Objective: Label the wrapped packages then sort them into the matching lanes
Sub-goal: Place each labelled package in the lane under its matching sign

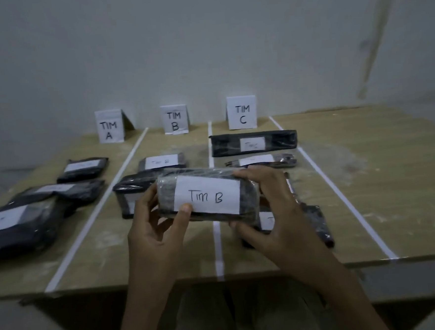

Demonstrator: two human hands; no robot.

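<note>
Both my hands hold one dark wrapped package [248, 201] above the table, over the tape line between the B and C lanes. Its white label [207, 197] reads "Tim B". My left hand [158, 220] grips its left end, thumb on the label's lower edge. My right hand [271, 212] grips its right end. Signs TIM A [109, 126], TIM B [174, 119] and TIM C [242, 112] stand at the back. Labelled packages lie in the lanes: lane A [83, 169], lane B [162, 162], lane C [253, 143]. Another package [318, 224] lies partly hidden under my right hand.
White tape lines [218, 247] split the wooden table [366, 180] into lanes. A large package [17, 225] lies at the left edge of lane A. A grey wall stands right behind the signs. The table's front edge is just below my wrists.
</note>
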